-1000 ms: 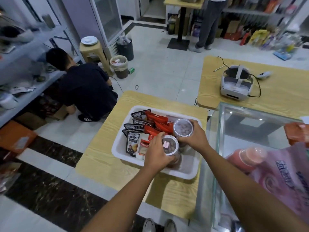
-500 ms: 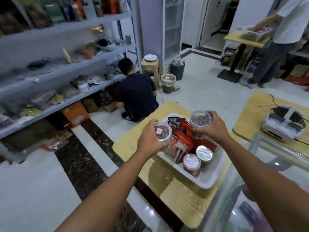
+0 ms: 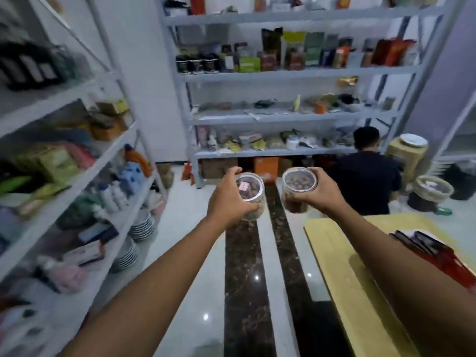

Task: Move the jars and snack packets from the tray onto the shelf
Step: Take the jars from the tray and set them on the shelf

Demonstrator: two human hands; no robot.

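My left hand (image 3: 226, 199) grips a clear round jar (image 3: 251, 189) with a pink label on its lid. A second clear jar (image 3: 298, 185) of brown round snacks is held by my right hand (image 3: 323, 193). Both jars hang in the air over the floor, side by side, facing the grey shelf (image 3: 291, 117) at the back wall. At the right edge, red and black snack packets (image 3: 435, 251) show by my right forearm on the wooden table (image 3: 342, 274). The tray itself is out of view.
A second shelf unit (image 3: 77, 181) with bottles, boxes and stacked plates runs along the left. A person in a dark shirt (image 3: 368, 181) crouches in front of the back shelf at the right. A woven bin (image 3: 432, 189) and stool stand beyond. Tiled floor lies between.
Both hands lifted the jars off the tray and carried them away from the table. My view swung left from the tray to the shelves.
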